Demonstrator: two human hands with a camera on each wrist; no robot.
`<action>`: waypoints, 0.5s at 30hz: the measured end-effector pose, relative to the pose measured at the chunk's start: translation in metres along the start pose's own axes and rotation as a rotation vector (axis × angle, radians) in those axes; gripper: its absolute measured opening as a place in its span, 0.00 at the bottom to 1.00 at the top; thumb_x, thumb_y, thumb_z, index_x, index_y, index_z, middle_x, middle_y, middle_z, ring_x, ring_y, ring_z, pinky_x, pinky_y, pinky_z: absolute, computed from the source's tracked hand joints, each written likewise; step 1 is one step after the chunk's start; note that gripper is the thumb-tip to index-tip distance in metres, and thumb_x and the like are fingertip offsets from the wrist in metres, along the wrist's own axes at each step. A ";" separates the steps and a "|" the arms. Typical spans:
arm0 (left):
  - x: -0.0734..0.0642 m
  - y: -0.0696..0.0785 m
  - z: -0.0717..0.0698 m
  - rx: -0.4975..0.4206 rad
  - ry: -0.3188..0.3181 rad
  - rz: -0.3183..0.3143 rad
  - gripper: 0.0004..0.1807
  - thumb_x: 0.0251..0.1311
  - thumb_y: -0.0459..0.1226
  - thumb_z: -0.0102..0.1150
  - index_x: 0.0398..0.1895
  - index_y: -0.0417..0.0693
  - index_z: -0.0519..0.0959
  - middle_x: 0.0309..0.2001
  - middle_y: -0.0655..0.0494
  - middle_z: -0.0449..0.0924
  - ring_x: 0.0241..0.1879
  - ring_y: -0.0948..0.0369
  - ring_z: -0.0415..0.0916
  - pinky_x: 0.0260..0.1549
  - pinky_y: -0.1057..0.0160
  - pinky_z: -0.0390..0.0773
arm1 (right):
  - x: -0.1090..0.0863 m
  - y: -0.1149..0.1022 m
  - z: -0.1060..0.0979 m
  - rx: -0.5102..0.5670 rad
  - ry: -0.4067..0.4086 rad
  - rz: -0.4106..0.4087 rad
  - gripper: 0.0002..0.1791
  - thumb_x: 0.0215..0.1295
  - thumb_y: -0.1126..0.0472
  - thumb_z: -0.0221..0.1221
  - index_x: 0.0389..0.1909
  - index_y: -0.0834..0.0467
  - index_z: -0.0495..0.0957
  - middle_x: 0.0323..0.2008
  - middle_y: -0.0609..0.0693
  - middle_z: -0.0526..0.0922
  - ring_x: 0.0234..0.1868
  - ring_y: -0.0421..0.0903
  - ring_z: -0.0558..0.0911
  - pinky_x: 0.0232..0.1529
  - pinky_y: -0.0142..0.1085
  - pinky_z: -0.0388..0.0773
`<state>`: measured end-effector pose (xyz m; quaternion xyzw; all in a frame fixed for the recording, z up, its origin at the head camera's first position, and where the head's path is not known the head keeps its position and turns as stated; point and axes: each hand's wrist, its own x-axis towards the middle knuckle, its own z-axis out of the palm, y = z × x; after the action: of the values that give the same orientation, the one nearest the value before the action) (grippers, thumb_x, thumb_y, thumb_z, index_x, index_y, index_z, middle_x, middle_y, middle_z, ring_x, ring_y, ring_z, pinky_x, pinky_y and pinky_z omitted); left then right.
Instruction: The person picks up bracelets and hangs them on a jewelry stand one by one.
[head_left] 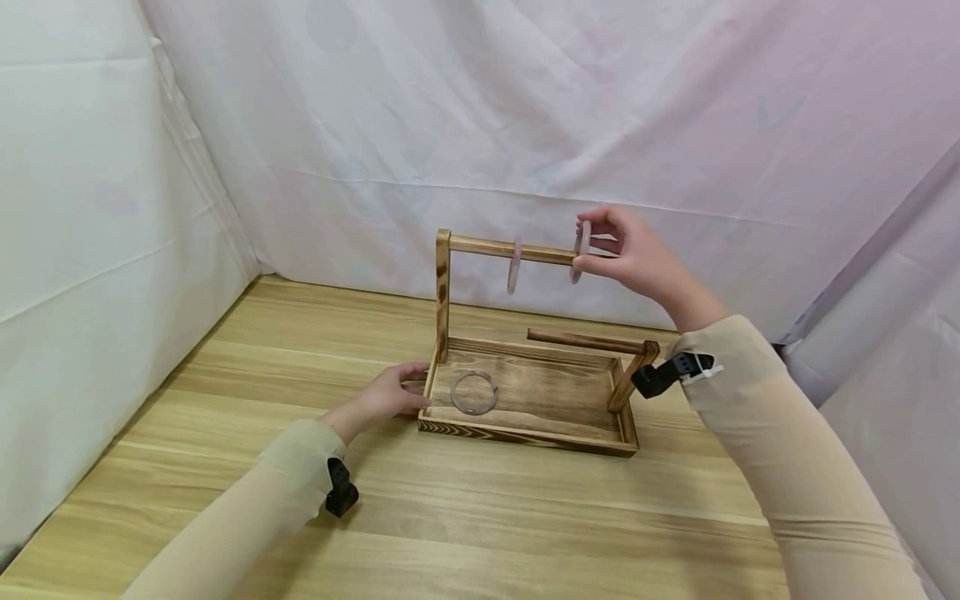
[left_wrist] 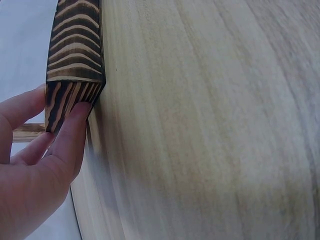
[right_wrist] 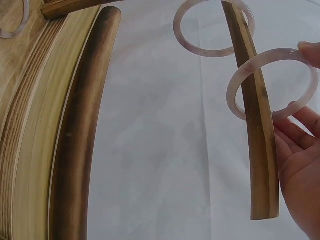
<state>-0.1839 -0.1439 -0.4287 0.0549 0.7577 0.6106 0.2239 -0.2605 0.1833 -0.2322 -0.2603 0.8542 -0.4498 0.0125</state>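
My right hand (head_left: 626,250) pinches a pale, pinkish-white bangle (right_wrist: 240,82) between thumb and fingers. That bangle encircles the upper bar (right_wrist: 262,165) of a wooden bangle stand, near the bar's free end. Further in on the same bar hangs a second pale bangle (head_left: 514,267). A third, greyish translucent bangle (head_left: 454,392) lies flat in the stand's tray (head_left: 528,437), towards the left. At the tray's left end, my left hand (head_left: 386,392) holds the corner; in the left wrist view its fingertips (left_wrist: 80,111) touch the dark-striped end face.
The stand's lower bar (head_left: 577,340) reaches left from a short post (head_left: 630,379) on the right. A taller post (head_left: 442,300) carries the upper bar. The stand rests on a light wood-grain table (head_left: 465,517), with white cloth (head_left: 450,125) hanging behind and at both sides.
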 end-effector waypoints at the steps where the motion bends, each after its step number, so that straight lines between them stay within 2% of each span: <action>1: 0.000 0.000 0.000 -0.001 0.000 0.001 0.36 0.59 0.24 0.53 0.69 0.29 0.49 0.67 0.30 0.56 0.63 0.39 0.63 0.52 0.56 0.79 | 0.001 0.000 0.001 0.002 0.000 -0.003 0.30 0.58 0.68 0.61 0.61 0.68 0.62 0.60 0.61 0.68 0.64 0.57 0.69 0.66 0.44 0.67; 15: 0.001 -0.001 0.001 -0.014 0.002 -0.001 0.36 0.58 0.23 0.52 0.69 0.29 0.50 0.67 0.30 0.55 0.63 0.40 0.64 0.51 0.57 0.80 | 0.004 0.003 0.005 -0.056 -0.012 -0.021 0.31 0.59 0.66 0.62 0.62 0.65 0.64 0.61 0.61 0.69 0.64 0.56 0.69 0.67 0.47 0.65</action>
<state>-0.1840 -0.1429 -0.4296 0.0524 0.7535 0.6158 0.2240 -0.2641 0.1793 -0.2370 -0.2721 0.8637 -0.4243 0.0058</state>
